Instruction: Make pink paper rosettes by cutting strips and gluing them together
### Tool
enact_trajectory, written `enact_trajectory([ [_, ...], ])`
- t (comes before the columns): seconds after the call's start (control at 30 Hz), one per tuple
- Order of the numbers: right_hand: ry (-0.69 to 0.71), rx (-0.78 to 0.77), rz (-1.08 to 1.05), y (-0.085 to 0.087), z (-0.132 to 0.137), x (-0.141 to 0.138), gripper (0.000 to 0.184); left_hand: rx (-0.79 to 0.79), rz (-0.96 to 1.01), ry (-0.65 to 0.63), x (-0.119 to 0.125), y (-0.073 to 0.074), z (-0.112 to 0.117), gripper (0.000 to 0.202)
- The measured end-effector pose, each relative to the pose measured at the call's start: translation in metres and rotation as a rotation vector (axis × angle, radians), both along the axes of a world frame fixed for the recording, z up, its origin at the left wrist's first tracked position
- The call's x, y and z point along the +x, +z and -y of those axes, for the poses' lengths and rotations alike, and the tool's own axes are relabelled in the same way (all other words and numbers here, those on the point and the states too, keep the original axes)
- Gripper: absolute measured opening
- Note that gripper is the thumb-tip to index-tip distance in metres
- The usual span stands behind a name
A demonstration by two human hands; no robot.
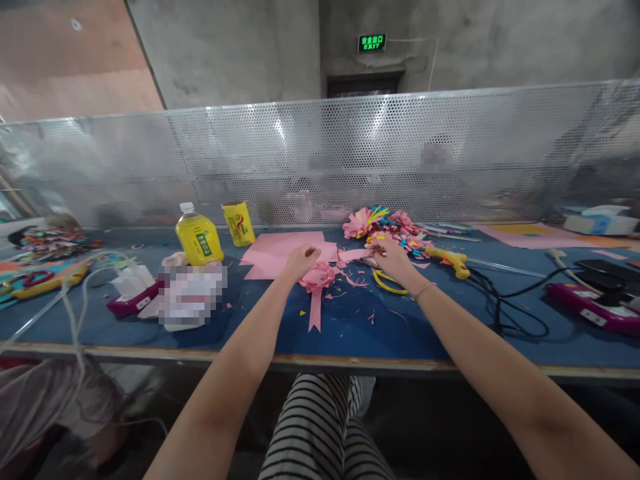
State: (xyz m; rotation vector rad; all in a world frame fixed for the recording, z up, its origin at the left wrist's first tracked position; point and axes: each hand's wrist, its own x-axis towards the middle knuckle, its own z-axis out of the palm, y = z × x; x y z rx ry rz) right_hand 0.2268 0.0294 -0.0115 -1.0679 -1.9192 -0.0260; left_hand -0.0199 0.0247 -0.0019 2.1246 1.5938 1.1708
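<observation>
My right hand [391, 261] pinches the right end of a short pink paper strip [354, 255]. My left hand [301, 261] is over the edge of the pink paper sheets [274, 251], its fingers curled together; whether anything is between them cannot be made out. Just below it lies a pink paper flower [317, 277] with a notched paper tail [315, 311] pointing toward me. Scissors with yellow handles [389, 283] rest on the table under my right hand, their blades partly hidden. Pink paper scraps [356, 283] are scattered between the hands.
A pile of colourful paper flowers [387, 230] is behind my right hand. To its right are a yellow glue gun [453, 261] and a purple power strip [590, 307]. A yellow liquid bottle [199, 237] and a yellow can [239, 225] stand left. A perforated metal screen [300, 147] closes the back.
</observation>
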Motion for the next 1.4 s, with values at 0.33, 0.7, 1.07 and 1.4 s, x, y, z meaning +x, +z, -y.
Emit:
enact_trajectory([
  [0.33,0.311,0.076,0.06,0.007,0.035,-0.035,0.021,-0.366,0.443,-0.521,0.033,0.001,0.033,0.031],
  [0.7,0.346,-0.4,-0.331,0.007,0.033,-0.04,0.021,-0.325,0.448,-0.488,0.031,0.003,0.033,0.032],
  [1.07,0.316,-0.398,-0.23,0.002,0.033,-0.045,0.018,-0.262,0.291,-0.478,0.036,0.0,0.035,0.04],
  [1.4,-0.13,-0.206,0.293,0.009,0.027,-0.018,0.015,-0.114,0.338,-0.284,0.029,-0.001,0.025,0.033],
])
